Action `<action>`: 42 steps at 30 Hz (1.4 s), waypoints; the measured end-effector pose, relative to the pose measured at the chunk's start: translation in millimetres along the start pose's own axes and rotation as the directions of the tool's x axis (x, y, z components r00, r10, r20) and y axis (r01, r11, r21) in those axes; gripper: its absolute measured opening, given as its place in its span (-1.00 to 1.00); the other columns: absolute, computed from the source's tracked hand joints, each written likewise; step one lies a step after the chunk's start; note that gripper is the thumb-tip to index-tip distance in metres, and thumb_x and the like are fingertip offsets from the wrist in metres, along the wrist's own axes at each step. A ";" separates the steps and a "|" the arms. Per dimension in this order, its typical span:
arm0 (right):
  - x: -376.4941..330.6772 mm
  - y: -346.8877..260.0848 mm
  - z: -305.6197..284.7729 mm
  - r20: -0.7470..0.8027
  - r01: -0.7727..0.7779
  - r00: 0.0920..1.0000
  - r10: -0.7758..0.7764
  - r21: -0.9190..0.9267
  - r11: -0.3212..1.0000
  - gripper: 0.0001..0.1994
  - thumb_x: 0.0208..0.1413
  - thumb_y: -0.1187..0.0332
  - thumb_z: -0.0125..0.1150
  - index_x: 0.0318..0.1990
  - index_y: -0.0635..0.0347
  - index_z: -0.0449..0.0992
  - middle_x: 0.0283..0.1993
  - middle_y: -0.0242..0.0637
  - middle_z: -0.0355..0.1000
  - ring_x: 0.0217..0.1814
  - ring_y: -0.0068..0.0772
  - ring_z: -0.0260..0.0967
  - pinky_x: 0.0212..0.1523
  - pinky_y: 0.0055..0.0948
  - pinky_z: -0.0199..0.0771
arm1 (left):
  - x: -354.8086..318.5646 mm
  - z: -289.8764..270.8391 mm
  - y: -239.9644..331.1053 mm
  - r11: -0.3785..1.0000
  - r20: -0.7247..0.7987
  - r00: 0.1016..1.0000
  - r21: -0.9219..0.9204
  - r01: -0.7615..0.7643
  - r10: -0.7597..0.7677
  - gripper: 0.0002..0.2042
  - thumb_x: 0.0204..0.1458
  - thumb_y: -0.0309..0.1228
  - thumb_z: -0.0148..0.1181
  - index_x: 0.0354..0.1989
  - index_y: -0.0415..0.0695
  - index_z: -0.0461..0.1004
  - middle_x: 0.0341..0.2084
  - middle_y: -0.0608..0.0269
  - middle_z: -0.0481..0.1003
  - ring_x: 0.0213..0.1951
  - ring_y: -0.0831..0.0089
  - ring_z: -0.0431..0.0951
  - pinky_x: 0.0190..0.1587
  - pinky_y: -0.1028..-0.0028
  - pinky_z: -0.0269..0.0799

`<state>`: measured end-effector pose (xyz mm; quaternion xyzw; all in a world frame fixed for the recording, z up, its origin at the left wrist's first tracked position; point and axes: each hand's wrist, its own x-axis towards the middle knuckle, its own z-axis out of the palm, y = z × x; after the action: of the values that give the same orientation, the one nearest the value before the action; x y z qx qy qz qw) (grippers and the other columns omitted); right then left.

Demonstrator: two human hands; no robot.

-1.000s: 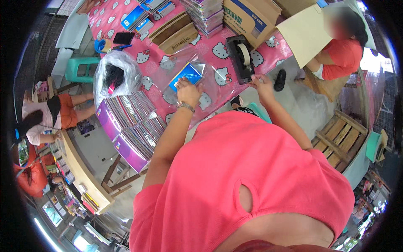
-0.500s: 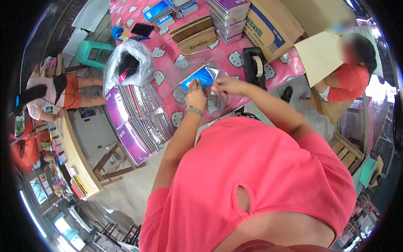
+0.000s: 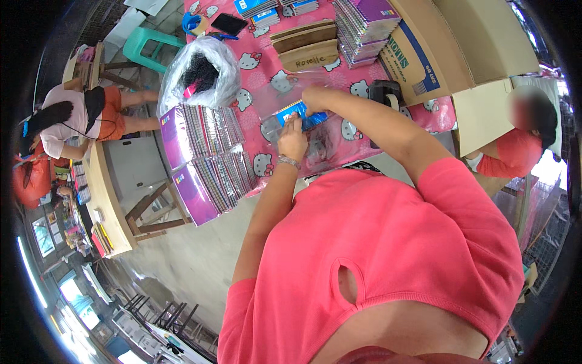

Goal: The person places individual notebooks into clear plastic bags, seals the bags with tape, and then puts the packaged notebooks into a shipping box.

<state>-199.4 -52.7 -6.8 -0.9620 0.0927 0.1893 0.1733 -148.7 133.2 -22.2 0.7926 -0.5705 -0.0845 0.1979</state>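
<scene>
A blue spiral notebook (image 3: 316,121) lies on clear plastic wrap (image 3: 271,104) on the pink table, right in front of me. My left hand (image 3: 293,141) rests on its near left part, fingers stretched out and pressed down on the cover. From the right, my right hand (image 3: 315,100) reaches over the notebook's far edge. Its fingers are curled downward and closed, with the tips partly hidden against the notebook and plastic, so what they pinch cannot be made out. More crumpled clear plastic (image 3: 321,145) spreads toward me.
Shrink-wrapped purple notebooks (image 3: 209,173) stand at left, beside a plastic bag (image 3: 227,60) holding something black. Behind are brown cardboard pieces (image 3: 309,56), a notebook stack (image 3: 364,30), a phone (image 3: 229,23) and a carton (image 3: 424,54). A black tape dispenser (image 3: 385,94) sits right. Two people are nearby.
My right hand has moved from the notebook's right side to over its far edge. My left hand stays on the notebook. The whole view has shifted.
</scene>
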 end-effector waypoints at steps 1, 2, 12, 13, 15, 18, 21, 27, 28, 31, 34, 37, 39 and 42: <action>-1.3 2.4 1.1 -0.027 -0.022 0.999 0.021 -0.010 1.000 -0.60 -0.28 0.07 0.37 -0.40 0.27 0.59 -0.42 -0.05 0.51 -0.34 -0.02 0.47 -0.26 -0.16 0.46 | 0.6 -0.2 0.4 1.000 -0.004 1.000 0.001 0.002 -0.002 -0.46 -0.15 -0.50 0.11 0.13 -0.13 0.31 0.06 0.01 0.37 0.09 0.12 0.38 0.11 0.30 0.34; -3.8 6.1 1.9 -0.028 -0.020 0.999 0.019 -0.013 1.000 -0.60 -0.28 0.07 0.37 -0.40 0.27 0.59 -0.42 -0.05 0.51 -0.34 -0.02 0.47 -0.26 -0.16 0.46 | 0.2 -0.6 0.8 0.995 -0.008 0.998 0.074 -0.065 0.066 -0.45 -0.12 -0.46 0.12 0.16 -0.12 0.26 0.08 0.01 0.35 0.12 0.12 0.36 0.13 0.27 0.30; -23.4 36.4 15.2 -0.337 0.004 0.937 0.091 0.269 0.963 -0.47 -0.03 -0.04 0.18 -0.06 0.24 0.46 -0.11 -0.04 0.46 -0.04 0.01 0.39 -0.03 -0.13 0.36 | -10.1 -9.6 21.4 0.983 0.013 1.000 0.186 -0.010 0.008 -0.34 -0.09 -0.24 0.22 0.24 -0.09 0.16 0.31 0.03 -0.01 0.34 0.10 -0.06 0.32 -0.01 -0.20; -18.6 34.5 16.7 -0.297 0.044 0.953 0.062 0.338 0.940 -0.48 0.06 -0.06 0.09 -0.04 0.22 0.44 -0.09 -0.04 0.45 -0.01 0.00 0.37 0.00 -0.14 0.33 | -5.6 -8.5 20.5 0.934 0.041 0.996 0.346 -0.090 0.081 -0.31 -0.12 -0.17 0.24 0.20 -0.15 0.16 0.30 0.00 0.01 0.35 0.08 -0.09 0.32 -0.02 -0.23; -11.6 23.1 10.7 -0.189 -0.019 0.977 0.096 0.371 0.928 -0.47 0.09 -0.09 0.02 -0.04 0.22 0.44 -0.09 -0.04 0.45 -0.01 0.00 0.37 0.00 -0.14 0.32 | -0.7 -14.8 17.9 0.954 0.036 0.999 0.296 -0.045 0.036 -0.33 -0.13 -0.18 0.25 0.18 -0.15 0.18 0.29 0.01 0.02 0.35 0.08 -0.09 0.32 -0.02 -0.23; -38.0 -7.7 -36.9 -0.066 -0.078 0.992 0.106 0.330 0.941 -0.41 0.18 -0.14 -0.15 0.02 0.23 0.42 -0.14 -0.09 0.48 -0.02 -0.13 0.39 0.02 -0.22 0.31 | -15.7 -24.7 0.4 0.978 0.035 0.999 0.207 -0.035 0.028 -0.39 -0.12 -0.21 0.25 0.12 -0.16 0.22 0.25 0.01 0.09 0.33 0.07 -0.02 0.31 -0.02 -0.20; -51.7 4.4 -40.0 -0.028 0.002 0.998 0.057 0.908 0.420 -0.31 0.22 -0.22 -0.39 0.22 0.18 0.25 0.08 -0.19 0.37 0.10 -0.34 0.30 0.11 -0.29 0.23 | -45.7 -28.4 -26.7 0.996 -0.153 0.988 -0.085 -0.007 -0.006 -0.43 -0.03 -0.32 0.17 0.16 -0.26 0.15 0.20 -0.11 0.14 0.25 -0.06 0.11 0.25 0.00 0.00; -70.6 -53.6 13.0 -0.296 0.249 0.944 0.146 0.929 0.275 -0.29 0.23 -0.20 -0.41 0.29 0.20 0.12 0.33 -0.10 0.04 0.38 -0.20 -0.05 0.36 -0.25 -0.15 | -47.1 -1.9 -8.2 0.790 -0.148 0.895 -0.546 0.280 -0.420 -0.35 0.03 -0.46 0.10 0.23 -0.42 -0.08 0.13 -0.22 0.15 0.18 0.04 0.16 0.24 0.26 0.02; -67.1 -63.3 21.8 -0.411 0.328 0.892 0.189 0.876 0.355 -0.30 0.23 -0.18 -0.34 0.29 0.23 0.12 0.31 -0.08 0.07 0.36 -0.16 -0.02 0.34 -0.25 -0.10 | -42.4 -0.5 -7.2 0.727 -0.164 0.866 -0.629 0.278 -0.473 -0.36 -0.01 -0.53 0.11 0.21 -0.40 -0.06 0.07 -0.12 0.21 0.12 0.18 0.23 0.18 0.33 0.10; -96.0 -85.6 26.6 -0.398 0.243 0.893 0.211 0.820 0.518 -0.32 0.22 -0.14 -0.26 0.27 0.26 0.11 0.28 0.02 0.07 0.37 -0.08 -0.06 0.33 -0.26 -0.08 | -37.7 -7.2 -5.4 0.625 -0.185 0.833 -0.748 0.224 -0.521 -0.37 -0.06 -0.62 0.11 0.21 -0.38 -0.04 0.01 0.00 0.29 0.04 0.33 0.33 0.12 0.41 0.19; -133.1 -96.6 34.2 -0.432 0.238 0.871 0.233 0.787 0.569 -0.35 0.22 -0.11 -0.20 0.27 0.23 0.10 0.23 0.07 0.10 0.32 -0.01 0.00 0.30 -0.23 -0.02 | -35.4 -25.3 -1.0 0.613 -0.201 0.859 -0.775 0.155 -0.471 -0.35 -0.10 -0.68 0.08 0.23 -0.36 -0.02 -0.01 0.04 0.33 -0.01 0.36 0.38 0.09 0.44 0.23; -147.8 -96.4 48.1 -0.441 0.207 0.868 0.229 0.740 0.640 -0.45 0.20 0.02 -0.05 0.21 0.21 0.18 0.17 0.05 0.16 0.26 -0.01 0.08 0.24 -0.19 0.06 | -41.2 -32.1 -11.4 0.576 0.128 0.927 -0.752 0.322 -0.352 -0.31 -0.12 -0.70 0.07 0.26 -0.31 -0.01 0.07 0.07 0.29 0.04 0.36 0.36 0.11 0.46 0.24; -150.1 -97.8 46.3 -0.459 0.192 0.859 0.226 0.699 0.689 -0.49 0.18 0.07 0.00 0.17 0.21 0.23 0.15 0.03 0.18 0.24 -0.02 0.10 0.22 -0.17 0.09 | -47.8 -29.1 -13.9 0.605 0.030 0.945 -0.761 0.233 -0.327 -0.34 -0.13 -0.67 0.10 0.24 -0.31 0.03 0.09 0.03 0.27 0.09 0.29 0.32 0.14 0.41 0.20; -146.8 -91.4 33.4 -0.630 0.262 0.751 0.197 0.558 0.788 -0.59 0.12 0.19 0.06 0.07 0.19 0.33 0.13 -0.07 0.23 0.24 -0.06 0.12 0.20 -0.18 0.13 | -58.7 -28.6 -13.9 0.652 -0.163 0.949 -0.756 0.055 -0.269 -0.38 -0.14 -0.60 0.15 0.19 -0.31 0.13 0.12 -0.05 0.24 0.19 0.13 0.25 0.21 0.30 0.14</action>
<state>-321.9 60.5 49.6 -0.8560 0.1864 -0.2063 0.4359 -145.9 198.2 -7.3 0.6945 -0.3814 -0.2219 0.5682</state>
